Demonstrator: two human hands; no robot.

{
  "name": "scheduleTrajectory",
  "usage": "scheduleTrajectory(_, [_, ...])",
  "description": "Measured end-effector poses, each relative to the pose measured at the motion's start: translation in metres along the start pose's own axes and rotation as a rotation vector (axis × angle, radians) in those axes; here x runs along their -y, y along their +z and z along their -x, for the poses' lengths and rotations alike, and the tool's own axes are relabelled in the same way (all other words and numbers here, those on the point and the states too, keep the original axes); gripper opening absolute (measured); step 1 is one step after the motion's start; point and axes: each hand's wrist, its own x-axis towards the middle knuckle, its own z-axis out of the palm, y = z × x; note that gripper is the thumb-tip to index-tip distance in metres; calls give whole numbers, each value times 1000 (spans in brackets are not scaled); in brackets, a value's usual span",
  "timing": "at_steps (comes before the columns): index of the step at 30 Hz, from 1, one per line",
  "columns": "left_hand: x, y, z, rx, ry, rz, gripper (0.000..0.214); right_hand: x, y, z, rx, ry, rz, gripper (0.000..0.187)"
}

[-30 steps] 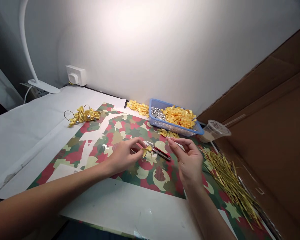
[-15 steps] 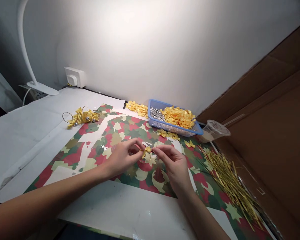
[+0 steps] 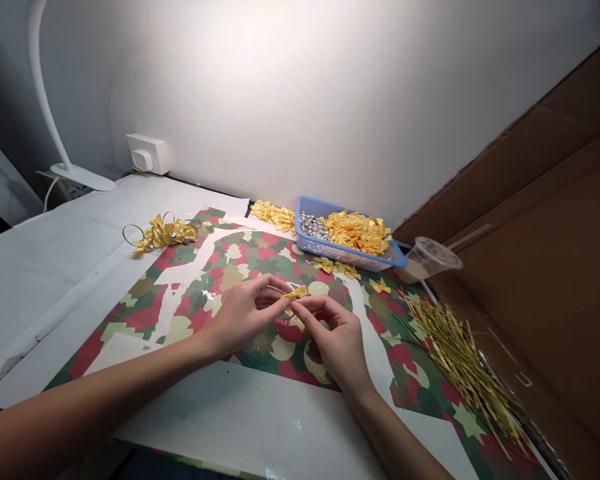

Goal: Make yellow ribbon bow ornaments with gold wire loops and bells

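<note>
A small yellow ribbon bow (image 3: 297, 293) is pinched between my two hands above the patterned paper (image 3: 260, 267). My left hand (image 3: 250, 308) is closed, its thumb and fingertips on the bow's left side. Against the right underside press the thumb and forefinger of my right hand (image 3: 334, 333), also closed. A thin curved wire or stem shows just below the bow; its ends are hidden by the fingers. Off to the left lies a cluster of yellow bows (image 3: 166, 235) with silver bells and looped stems.
A blue basket (image 3: 350, 257) by the wall holds yellow bows and silver bells. Loose bows (image 3: 274, 215) lie beside it. A clear plastic cup (image 3: 427, 259) leans near the cardboard (image 3: 540, 267), and thin golden-green stems (image 3: 465, 367) lie at right. A white lamp (image 3: 83, 177) stands back left.
My right hand has moved left, closer to my left hand, and its fingertips now meet the bow. The bow has turned to lie more sideways.
</note>
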Motion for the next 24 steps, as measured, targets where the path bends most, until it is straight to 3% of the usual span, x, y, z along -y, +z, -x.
scheduleTrajectory(8, [0, 2, 0, -10, -54, 101, 22, 3, 2, 0, -36, -124, 103, 18])
scheduleTrajectory(24, [0, 4, 1, -39, -88, 147, 26, 1, 6, 0, -23, -96, 31, 18])
